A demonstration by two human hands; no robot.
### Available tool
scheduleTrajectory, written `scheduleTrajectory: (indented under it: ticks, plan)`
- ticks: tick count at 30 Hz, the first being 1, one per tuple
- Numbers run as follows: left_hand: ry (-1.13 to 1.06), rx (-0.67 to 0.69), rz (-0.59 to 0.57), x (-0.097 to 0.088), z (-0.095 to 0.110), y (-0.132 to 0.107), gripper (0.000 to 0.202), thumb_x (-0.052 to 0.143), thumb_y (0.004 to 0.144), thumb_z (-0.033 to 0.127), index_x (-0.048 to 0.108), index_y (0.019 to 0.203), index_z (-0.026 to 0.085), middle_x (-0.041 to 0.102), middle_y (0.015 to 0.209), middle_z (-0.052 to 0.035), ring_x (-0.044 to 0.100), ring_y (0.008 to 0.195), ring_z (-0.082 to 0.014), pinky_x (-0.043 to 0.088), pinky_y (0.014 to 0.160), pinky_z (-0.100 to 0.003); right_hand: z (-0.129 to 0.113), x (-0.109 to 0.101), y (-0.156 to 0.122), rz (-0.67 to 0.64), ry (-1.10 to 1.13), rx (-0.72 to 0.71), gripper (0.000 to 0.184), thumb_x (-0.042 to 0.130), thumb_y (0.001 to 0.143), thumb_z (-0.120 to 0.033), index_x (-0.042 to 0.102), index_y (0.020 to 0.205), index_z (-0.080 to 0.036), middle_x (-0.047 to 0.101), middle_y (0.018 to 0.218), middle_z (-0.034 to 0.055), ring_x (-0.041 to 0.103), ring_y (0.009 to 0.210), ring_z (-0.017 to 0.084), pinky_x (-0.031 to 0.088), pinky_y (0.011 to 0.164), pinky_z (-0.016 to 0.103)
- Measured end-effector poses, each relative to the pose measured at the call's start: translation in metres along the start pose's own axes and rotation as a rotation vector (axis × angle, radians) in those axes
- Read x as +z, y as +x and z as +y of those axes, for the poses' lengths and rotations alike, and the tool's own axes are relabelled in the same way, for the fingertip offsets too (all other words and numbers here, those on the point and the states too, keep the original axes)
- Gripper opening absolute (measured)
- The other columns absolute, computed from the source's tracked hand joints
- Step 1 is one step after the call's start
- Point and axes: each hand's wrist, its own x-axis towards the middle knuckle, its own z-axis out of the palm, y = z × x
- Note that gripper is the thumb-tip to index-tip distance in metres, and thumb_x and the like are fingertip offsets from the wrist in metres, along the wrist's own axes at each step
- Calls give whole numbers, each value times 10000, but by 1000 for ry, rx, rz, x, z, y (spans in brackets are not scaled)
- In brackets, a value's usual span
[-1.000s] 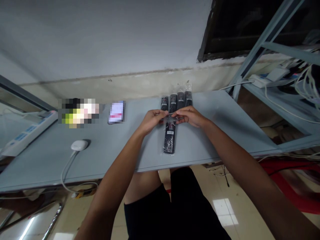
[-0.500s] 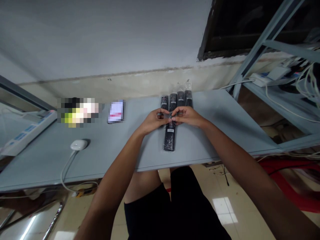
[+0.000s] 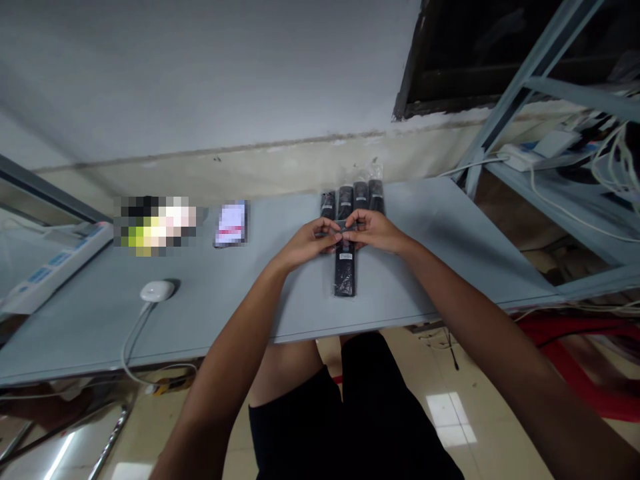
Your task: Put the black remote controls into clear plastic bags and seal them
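Note:
A black remote control in a clear plastic bag (image 3: 345, 272) lies lengthwise on the grey table (image 3: 430, 253). My left hand (image 3: 309, 241) and my right hand (image 3: 374, 231) meet over its far end, fingers pinched on the bag's open edge. Just beyond my hands, several more bagged black remotes (image 3: 353, 195) lie side by side near the table's back edge.
A white round device (image 3: 157, 291) with a cable sits at the left of the table, near a white power strip (image 3: 50, 267). A small blurred card (image 3: 232, 224) and a blurred object (image 3: 155, 225) lie further back. A metal shelf (image 3: 560, 173) with cables stands right.
My hands have drawn closer together and slid slightly away from me. The bagged remote has straightened and shifted a little to the right.

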Motion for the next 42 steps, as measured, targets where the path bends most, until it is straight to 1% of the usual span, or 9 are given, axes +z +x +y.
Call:
scheduleTrajectory:
  ticks: [5, 14, 18, 23, 28, 32, 35, 38, 42]
  plan:
    - [-13, 10, 34, -1, -4, 2, 305, 820, 805, 290, 666, 1030, 155, 633, 967, -37, 634, 833, -119, 570, 774, -280, 2, -1, 0, -20, 0, -5, 435, 942, 665, -328, 620, 940, -229, 703, 754, -30, 722, 713, 165, 626, 586, 274]
    - [1, -180, 156, 0, -1, 8, 136, 648, 866, 161, 699, 985, 117, 691, 869, -64, 686, 753, -140, 578, 751, -308, -2, -6, 0, -44, -71, 10, 453, 918, 672, -270, 663, 1043, -223, 692, 811, -21, 665, 707, 142, 563, 569, 241]
    - [127, -97, 246, -3, -9, 13, 185, 619, 865, 166, 724, 1010, 120, 719, 976, -97, 661, 760, -138, 547, 680, -278, -15, -24, -2, 122, -55, -58, 442, 878, 705, -302, 689, 1100, -244, 703, 974, 17, 665, 785, 153, 577, 622, 259]
    - [323, 29, 271, -7, -20, 13, 226, 621, 911, 291, 750, 1044, 162, 736, 936, -70, 644, 751, -150, 503, 674, -263, -19, -83, 2, 430, -39, -129, 517, 857, 665, -310, 600, 1114, -288, 692, 1107, 18, 682, 896, 194, 570, 635, 276]
    - [659, 185, 243, -7, -20, 9, 223, 586, 932, 280, 773, 1012, 190, 761, 945, -70, 656, 799, -192, 491, 755, -303, 0, -142, 26, 801, -302, -69, 411, 804, 638, -228, 587, 986, -231, 677, 1144, 72, 679, 958, 241, 596, 740, 382]
    - [833, 307, 148, -4, -18, 5, 292, 566, 950, 272, 767, 1145, 192, 742, 1083, -97, 667, 956, -231, 508, 911, -365, 10, -156, 46, 906, -608, -92, 271, 772, 672, -192, 608, 886, -211, 706, 1045, 84, 673, 1072, 272, 539, 979, 437]
    - [958, 342, 122, 0, -18, 3, 369, 579, 965, 320, 738, 1281, 218, 698, 1171, -112, 631, 1085, -273, 471, 1035, -447, 12, -153, 58, 901, -756, -93, 206, 761, 718, -221, 639, 883, -202, 720, 997, 97, 682, 1018, 279, 529, 981, 430]
    - [1054, 312, 134, 5, -20, 1, 447, 586, 974, 381, 688, 1388, 247, 640, 1242, -125, 587, 1138, -305, 452, 1058, -497, 14, -150, 67, 795, -879, -78, 112, 725, 762, -217, 686, 864, -191, 723, 909, 94, 683, 918, 275, 546, 923, 418]
    - [1094, 275, 141, 9, -20, 0, 460, 575, 977, 398, 681, 1397, 240, 598, 1292, -136, 545, 1176, -328, 428, 1076, -528, 16, -152, 72, 694, -1062, -130, 77, 669, 818, -196, 743, 833, -185, 726, 979, 129, 667, 1016, 284, 519, 997, 420]
